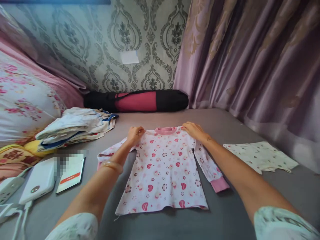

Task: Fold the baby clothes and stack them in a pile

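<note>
A small white long-sleeved shirt [165, 170] with red hearts, flowers and a pink collar lies spread on the grey bed surface, its neck pointing away from me. My left hand [135, 134] is closed on the shirt's left shoulder, fingertips pinched at the seam. At the opposite shoulder, my right hand [195, 130] holds the fabric close to the collar, its fingertips partly hidden. The right sleeve slants outward to a pink cuff [220, 185]. Part of the left sleeve is hidden behind my left forearm.
On the left are a stack of folded clothes [77, 125], a phone [71, 173], a white power bank [40, 180] and a power strip [11, 188] with cables. Pale patterned shorts [260, 156] lie right. A black-and-red long bag [136, 101] rests against the wall beside curtains [250, 60].
</note>
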The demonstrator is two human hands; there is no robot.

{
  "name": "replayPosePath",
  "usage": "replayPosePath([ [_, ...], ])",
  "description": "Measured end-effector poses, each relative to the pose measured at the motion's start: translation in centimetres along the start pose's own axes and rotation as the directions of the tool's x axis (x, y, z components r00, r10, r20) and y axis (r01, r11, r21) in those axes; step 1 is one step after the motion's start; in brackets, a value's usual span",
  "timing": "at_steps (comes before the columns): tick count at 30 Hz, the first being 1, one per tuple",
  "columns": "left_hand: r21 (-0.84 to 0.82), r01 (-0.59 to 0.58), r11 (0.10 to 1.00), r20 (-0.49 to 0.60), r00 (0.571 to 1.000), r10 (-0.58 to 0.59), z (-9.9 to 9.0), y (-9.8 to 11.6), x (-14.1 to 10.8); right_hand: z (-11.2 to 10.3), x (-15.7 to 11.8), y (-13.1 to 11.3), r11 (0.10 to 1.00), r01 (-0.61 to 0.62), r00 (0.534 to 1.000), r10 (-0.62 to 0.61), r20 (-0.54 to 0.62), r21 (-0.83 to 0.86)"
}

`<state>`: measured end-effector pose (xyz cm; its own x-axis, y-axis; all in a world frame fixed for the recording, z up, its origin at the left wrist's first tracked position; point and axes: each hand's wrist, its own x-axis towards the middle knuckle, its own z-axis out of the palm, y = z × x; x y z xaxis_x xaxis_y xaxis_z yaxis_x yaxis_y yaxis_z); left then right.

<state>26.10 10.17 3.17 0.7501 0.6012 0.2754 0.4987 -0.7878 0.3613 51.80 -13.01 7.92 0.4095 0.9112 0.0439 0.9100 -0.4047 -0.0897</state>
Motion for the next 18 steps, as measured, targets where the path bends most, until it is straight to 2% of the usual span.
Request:
replayPosePath([
  [3,0.135,-0.013,0.991,-0.072,0.997,0.023,2.5,-0.8,0.4,1.8,0.8,-0.1,0.997,-0.032,0.999,0.033,0.019,-0.068],
  [6,0.21,-0.08,0.974,-0.123,0.987,0.108,3.3,-1.8,0.9,2.8,1.9,0.4,0.992,-0.024,0.998,0.03,0.05,-0.121],
  [11,0.282,-0.188,0.941,-0.1,0.969,0.224,3.9,-2.8,2.5,4.2,4.4,1.7,0.982,0.023,0.995,-0.005,0.097,-0.185],
  [14,0.315,-0.2,0.928,-0.086,0.968,0.237,3.7,-3.1,3.9,4.5,6.0,2.1,0.979,0.042,0.993,-0.019,0.117,-0.201],
  [18,0.345,-0.169,0.923,-0.084,0.974,0.21,3.1,-3.8,5.5,4.3,8.0,1.9,0.979,0.046,0.996,-0.031,0.078,-0.198],
])
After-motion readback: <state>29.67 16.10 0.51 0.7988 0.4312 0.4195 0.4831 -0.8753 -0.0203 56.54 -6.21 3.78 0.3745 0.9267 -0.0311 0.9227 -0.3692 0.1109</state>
